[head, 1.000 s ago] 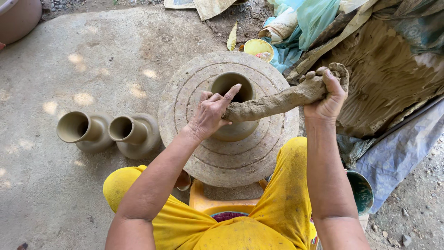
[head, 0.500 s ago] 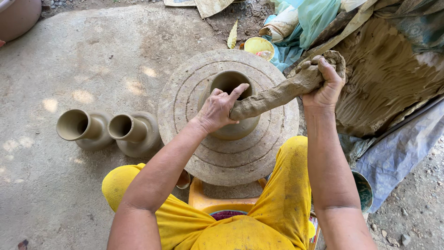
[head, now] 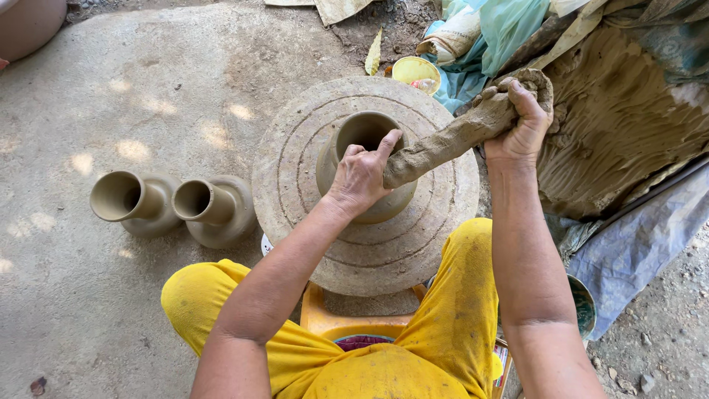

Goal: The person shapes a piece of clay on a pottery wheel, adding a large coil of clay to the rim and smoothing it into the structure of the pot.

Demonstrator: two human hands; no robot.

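Left hand (head: 360, 177) pinches the coil's (head: 450, 140) low end onto the pot (head: 367, 166) rim at wheel (head: 365, 185) centre, right hand (head: 521, 122) clenched on its raised end; best fed slack from above, pressed down right at the pinch.

— The clay coil (head: 450, 140)?
— A thick grey-brown rope, slanting from high on the right down to the pot's rim.
— And the pot (head: 365, 166)?
— Open-mouthed, upright, wet grey clay — at the wheel's (head: 295, 148) centre.

Two clay vases (head: 173, 205), yellow bowl (head: 415, 72)
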